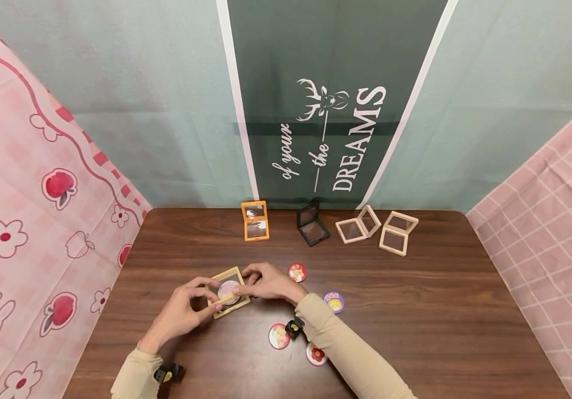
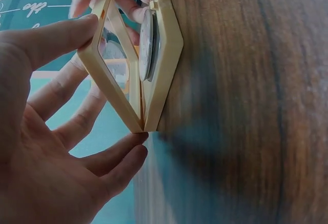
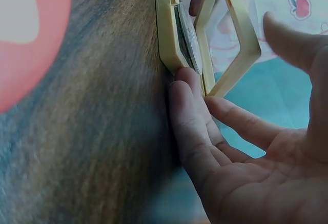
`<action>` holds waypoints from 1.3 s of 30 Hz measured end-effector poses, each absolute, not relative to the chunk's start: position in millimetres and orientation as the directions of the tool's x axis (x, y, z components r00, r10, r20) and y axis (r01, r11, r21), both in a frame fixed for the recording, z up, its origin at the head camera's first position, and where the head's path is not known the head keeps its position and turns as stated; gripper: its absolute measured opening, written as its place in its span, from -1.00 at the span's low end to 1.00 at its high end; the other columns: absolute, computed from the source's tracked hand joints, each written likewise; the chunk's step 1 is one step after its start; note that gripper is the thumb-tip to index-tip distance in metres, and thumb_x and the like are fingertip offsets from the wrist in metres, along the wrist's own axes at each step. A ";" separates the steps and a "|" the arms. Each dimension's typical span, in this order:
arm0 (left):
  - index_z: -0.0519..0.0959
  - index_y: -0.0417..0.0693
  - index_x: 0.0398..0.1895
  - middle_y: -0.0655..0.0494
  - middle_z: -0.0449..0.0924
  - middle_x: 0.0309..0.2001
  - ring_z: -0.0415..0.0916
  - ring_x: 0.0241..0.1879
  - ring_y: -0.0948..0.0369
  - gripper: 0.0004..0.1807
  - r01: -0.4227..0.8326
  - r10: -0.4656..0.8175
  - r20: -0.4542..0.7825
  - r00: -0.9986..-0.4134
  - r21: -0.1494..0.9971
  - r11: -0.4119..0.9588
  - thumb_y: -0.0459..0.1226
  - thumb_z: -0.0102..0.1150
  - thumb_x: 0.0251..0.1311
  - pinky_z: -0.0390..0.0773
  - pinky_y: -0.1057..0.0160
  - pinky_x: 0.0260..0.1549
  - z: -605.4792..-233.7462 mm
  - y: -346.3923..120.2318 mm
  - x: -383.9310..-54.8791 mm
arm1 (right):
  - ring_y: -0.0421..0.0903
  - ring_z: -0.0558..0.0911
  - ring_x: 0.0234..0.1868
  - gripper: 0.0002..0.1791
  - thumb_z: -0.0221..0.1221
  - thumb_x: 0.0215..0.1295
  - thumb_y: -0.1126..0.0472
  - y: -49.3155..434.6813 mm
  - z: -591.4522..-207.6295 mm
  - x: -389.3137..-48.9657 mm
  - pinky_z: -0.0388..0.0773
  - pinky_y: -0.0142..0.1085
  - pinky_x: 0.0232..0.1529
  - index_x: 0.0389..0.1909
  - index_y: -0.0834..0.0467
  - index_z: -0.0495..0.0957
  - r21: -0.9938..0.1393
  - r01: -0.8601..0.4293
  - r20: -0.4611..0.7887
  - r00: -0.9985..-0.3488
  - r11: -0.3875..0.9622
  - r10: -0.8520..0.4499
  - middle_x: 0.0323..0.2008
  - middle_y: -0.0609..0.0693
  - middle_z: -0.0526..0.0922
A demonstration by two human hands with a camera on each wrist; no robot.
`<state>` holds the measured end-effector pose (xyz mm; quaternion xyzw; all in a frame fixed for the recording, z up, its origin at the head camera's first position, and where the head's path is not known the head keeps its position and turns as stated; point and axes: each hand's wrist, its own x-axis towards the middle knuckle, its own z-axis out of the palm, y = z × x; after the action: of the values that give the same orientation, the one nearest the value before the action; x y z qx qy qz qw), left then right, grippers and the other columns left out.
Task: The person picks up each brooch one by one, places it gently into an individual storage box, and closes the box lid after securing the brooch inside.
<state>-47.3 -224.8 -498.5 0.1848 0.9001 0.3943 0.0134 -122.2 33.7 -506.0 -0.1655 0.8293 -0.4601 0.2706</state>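
A pale yellow square display case (image 1: 237, 308) with clear panes stands half folded on the table, its lid tilted up. Inside lies a round badge (image 2: 147, 44), resting against the lower pane. My left hand (image 1: 186, 306) holds the case, thumb at the lid's free edge and other fingers by the hinge side. At the case's right side, my right hand (image 1: 272, 281) touches the edge and corner with its fingers (image 3: 187, 116). Its thumb (image 3: 289, 39) stands apart from the lid in the right wrist view.
Along the back of the table (image 1: 415, 310) stand opened cases: orange (image 1: 256, 230), black (image 1: 314, 233), and two beige ones (image 1: 350, 231). Round badges lie near the right forearm: red (image 1: 297, 272), purple-rimmed (image 1: 334, 302), pink-rimmed (image 1: 278, 336) and a flower one (image 1: 317, 354).
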 end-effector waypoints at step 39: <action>0.62 -0.07 0.14 -0.21 0.54 0.38 0.47 0.37 -0.24 -0.36 0.284 0.300 0.089 -0.950 0.647 0.708 -0.21 0.73 -0.03 0.42 -0.38 0.31 -512.0 -219.5 -42.7 | -0.33 0.55 -0.42 -0.57 0.55 0.19 0.16 29.9 -506.4 -122.2 0.47 -0.43 -0.25 0.07 0.16 0.74 -0.810 -0.121 -0.248 -0.816 0.574 -0.522 -0.41 -0.18 0.68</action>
<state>-42.7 -219.5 -512.0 0.1579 0.9240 0.3482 0.0113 -122.2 29.9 -506.4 -0.1879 0.8548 -0.4214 0.2377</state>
